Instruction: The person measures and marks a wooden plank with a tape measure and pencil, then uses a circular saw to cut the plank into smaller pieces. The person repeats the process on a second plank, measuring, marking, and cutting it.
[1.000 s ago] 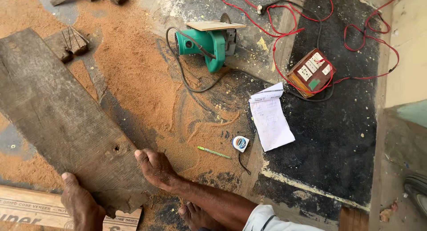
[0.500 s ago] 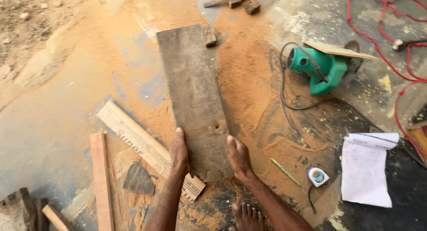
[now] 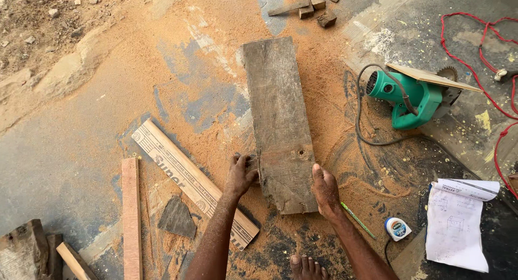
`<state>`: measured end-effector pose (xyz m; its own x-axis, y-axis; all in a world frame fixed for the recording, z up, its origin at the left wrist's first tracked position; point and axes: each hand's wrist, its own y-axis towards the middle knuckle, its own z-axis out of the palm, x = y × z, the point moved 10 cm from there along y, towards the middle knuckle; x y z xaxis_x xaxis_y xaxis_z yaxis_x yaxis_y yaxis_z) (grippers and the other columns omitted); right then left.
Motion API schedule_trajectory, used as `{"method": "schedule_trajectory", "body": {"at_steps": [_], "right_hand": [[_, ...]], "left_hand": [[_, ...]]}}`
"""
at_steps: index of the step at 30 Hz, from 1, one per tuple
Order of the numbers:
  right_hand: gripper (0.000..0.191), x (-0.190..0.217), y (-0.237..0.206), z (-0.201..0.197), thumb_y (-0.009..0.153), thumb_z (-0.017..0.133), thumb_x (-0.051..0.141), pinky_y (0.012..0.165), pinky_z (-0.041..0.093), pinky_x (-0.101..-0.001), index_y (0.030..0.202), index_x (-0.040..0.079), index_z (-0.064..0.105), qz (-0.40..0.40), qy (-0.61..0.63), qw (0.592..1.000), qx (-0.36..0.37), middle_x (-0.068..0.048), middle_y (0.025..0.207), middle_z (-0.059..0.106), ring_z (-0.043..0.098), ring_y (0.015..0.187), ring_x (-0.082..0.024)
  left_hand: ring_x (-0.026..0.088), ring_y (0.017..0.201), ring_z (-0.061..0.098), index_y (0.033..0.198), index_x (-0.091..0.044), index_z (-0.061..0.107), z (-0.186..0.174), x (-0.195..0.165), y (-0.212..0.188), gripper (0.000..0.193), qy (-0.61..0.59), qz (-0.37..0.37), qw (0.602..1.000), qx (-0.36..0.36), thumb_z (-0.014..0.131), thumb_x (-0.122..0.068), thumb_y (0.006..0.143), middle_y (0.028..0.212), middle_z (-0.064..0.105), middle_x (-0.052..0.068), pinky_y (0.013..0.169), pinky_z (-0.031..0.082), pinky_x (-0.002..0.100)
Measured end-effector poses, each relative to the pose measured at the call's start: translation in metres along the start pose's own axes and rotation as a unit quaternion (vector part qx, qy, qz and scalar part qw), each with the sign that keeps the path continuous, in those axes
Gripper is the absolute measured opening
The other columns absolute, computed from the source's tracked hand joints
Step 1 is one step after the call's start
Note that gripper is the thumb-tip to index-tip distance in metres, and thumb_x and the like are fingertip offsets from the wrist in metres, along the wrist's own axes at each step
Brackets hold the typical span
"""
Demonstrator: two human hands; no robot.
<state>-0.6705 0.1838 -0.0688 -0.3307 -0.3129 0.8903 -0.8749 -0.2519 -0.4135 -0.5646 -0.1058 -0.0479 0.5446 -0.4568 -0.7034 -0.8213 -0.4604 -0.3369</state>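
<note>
A long weathered grey wooden plank (image 3: 278,118) lies on the sawdust-covered floor, running away from me. My left hand (image 3: 241,173) grips its left edge near the close end. My right hand (image 3: 325,190) presses against the right edge at the same end. My bare foot (image 3: 307,267) shows at the bottom, just below the plank's near end.
A green circular saw (image 3: 413,95) with a thin board on it sits right, with red cables (image 3: 458,48) beyond. A green pencil (image 3: 358,220), tape measure (image 3: 397,228) and paper sheet (image 3: 459,223) lie at lower right. Wood strips (image 3: 189,180) and offcuts (image 3: 310,5) lie around.
The view has swung left, bringing the whole plank to the middle. My hands have shifted along the plank's near end and now hold both of its edges.
</note>
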Motion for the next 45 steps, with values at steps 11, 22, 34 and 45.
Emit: {"method": "schedule_trajectory", "body": {"at_steps": [11,22,34,45], "right_hand": [[0.076,-0.018,0.016,0.011,0.096,0.049,0.069,0.057,0.043,-0.0316,0.114,-0.004,0.06,0.038,0.007,0.999,0.026,0.006,0.064,0.028,0.035,0.057,-0.009],[0.047,0.029,0.057,0.061,0.095,0.041,0.07,0.052,0.049,-0.031,0.112,0.027,0.048,0.058,-0.036,0.997,0.026,0.003,0.059,0.033,0.041,0.052,-0.012],[0.05,0.067,0.017,0.0,0.1,0.056,0.043,0.088,0.059,-0.043,0.132,0.005,0.062,-0.026,-0.297,0.955,-0.004,-0.015,0.117,0.069,0.068,0.103,-0.026],[0.059,-0.091,-0.103,-0.154,0.087,0.071,0.032,0.1,0.059,-0.0449,0.135,0.001,0.055,0.099,-0.534,0.837,0.062,-0.016,0.112,0.072,0.072,0.103,-0.028]], "left_hand": [[0.028,0.121,0.064,0.145,-0.005,0.056,-0.014,0.013,-0.004,0.048,-0.172,0.0,0.979,-0.111,0.056,-0.021,0.1,0.137,0.063,0.015,0.105,0.055,0.046],[0.03,0.119,0.065,0.146,-0.004,0.053,-0.038,-0.004,-0.008,0.054,-0.165,-0.016,0.98,-0.112,0.059,-0.038,0.104,0.133,0.065,0.022,0.1,0.055,0.045],[0.025,0.103,0.073,0.145,-0.013,0.054,-0.077,0.033,0.01,0.044,0.17,0.003,0.98,0.107,0.061,-0.023,0.103,0.125,0.07,0.015,0.098,0.058,0.044],[0.013,0.063,0.065,0.089,-0.012,0.065,-0.106,0.206,-0.243,0.031,0.118,-0.181,0.958,0.189,0.056,-0.039,0.103,0.08,0.072,0.008,0.06,0.064,0.031]]}}
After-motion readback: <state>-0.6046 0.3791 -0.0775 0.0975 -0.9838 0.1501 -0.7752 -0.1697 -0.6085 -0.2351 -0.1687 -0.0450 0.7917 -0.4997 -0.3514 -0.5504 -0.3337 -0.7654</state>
